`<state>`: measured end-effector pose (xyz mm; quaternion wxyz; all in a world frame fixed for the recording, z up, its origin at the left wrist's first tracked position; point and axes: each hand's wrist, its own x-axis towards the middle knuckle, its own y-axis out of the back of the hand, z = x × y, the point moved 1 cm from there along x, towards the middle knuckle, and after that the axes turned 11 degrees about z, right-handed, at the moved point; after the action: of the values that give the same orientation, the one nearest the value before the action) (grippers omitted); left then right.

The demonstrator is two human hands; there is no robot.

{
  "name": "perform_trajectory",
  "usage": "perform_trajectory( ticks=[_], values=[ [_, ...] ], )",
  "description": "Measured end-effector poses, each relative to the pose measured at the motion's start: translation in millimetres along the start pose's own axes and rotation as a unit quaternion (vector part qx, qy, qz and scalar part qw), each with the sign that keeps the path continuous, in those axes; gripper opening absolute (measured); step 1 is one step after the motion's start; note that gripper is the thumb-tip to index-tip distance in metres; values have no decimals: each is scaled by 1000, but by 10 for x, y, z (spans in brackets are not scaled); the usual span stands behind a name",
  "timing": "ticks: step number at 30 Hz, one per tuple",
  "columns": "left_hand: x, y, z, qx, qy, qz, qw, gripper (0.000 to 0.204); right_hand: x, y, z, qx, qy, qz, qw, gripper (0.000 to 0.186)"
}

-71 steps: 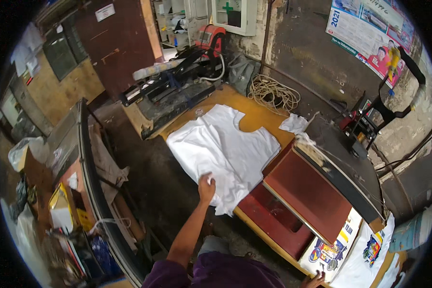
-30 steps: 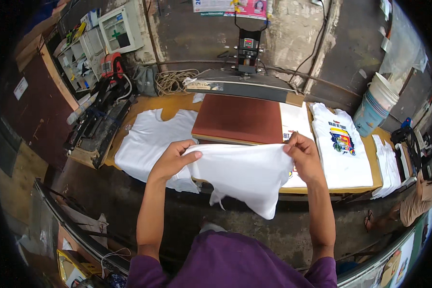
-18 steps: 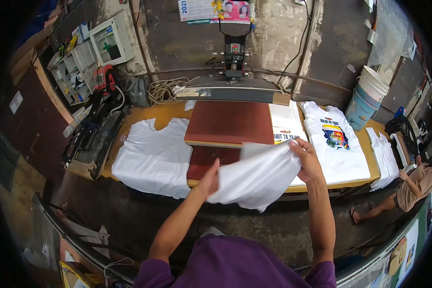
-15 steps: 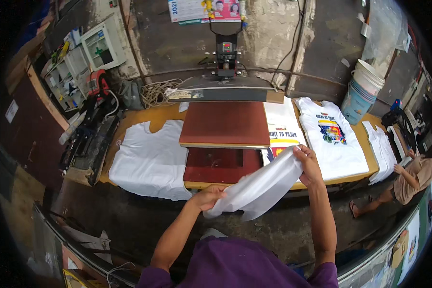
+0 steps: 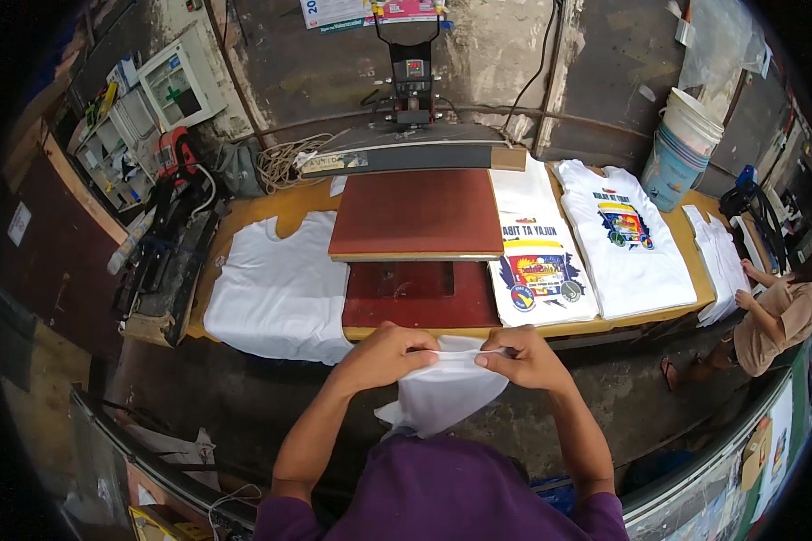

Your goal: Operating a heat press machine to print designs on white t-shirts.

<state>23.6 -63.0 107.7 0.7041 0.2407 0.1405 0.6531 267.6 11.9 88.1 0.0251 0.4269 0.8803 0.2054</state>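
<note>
A white cloth (image 5: 444,397) hangs in folds between my left hand (image 5: 388,361) and my right hand (image 5: 525,361), both pinching its top edge at the near side of the yellow table (image 5: 561,330). Beyond them stands a heat press (image 5: 415,90) with a raised head and a brick-red platen (image 5: 415,216) over a darker red base (image 5: 392,311). A plain white shirt (image 5: 275,288) lies left of the press. To its right are printed white sheets (image 5: 541,279) and white shirts (image 5: 645,275) with a colourful design.
A second press (image 5: 158,270) sits at the left end. Coiled rope (image 5: 284,162), stacked buckets (image 5: 676,153) and folded white cloth (image 5: 712,270) line the back and right. A person in tan (image 5: 766,329) works at the far right. Rack rails (image 5: 149,469) flank me on both sides.
The cloth, earlier stretched wide before the press, has come lower and is gathered between my hands, which have moved closer together. The printed sheets beside the press now show more fully.
</note>
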Motion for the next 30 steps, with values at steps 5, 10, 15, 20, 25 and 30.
perform_trajectory(
  ticks=[5, 10, 15, 20, 25, 30],
  values=[
    [-177, 171, 195, 72, 15, 86, 994, 18, -42, -30, -358, -3, 150, 140, 979, 7],
    [-206, 169, 83, 36, 35, 115, 992, 18, -100, -21, -433, -43, 180, 176, 967, 7],
    [-87, 52, -120, -121, 78, 62, 988, 19, -59, 63, -313, -63, 73, 207, 974, 18],
    [-9, -8, -101, -205, 100, 63, 972, 16, -61, 150, -293, -22, 81, 219, 972, 19],
    [-84, 68, -2, -148, 86, 47, 984, 21, -187, 274, -264, -398, 181, 156, 886, 20],
    [-309, 447, -79, 116, 11, 306, 945, 19, -155, 656, 58, -394, 116, 382, 828, 37]
  ],
)
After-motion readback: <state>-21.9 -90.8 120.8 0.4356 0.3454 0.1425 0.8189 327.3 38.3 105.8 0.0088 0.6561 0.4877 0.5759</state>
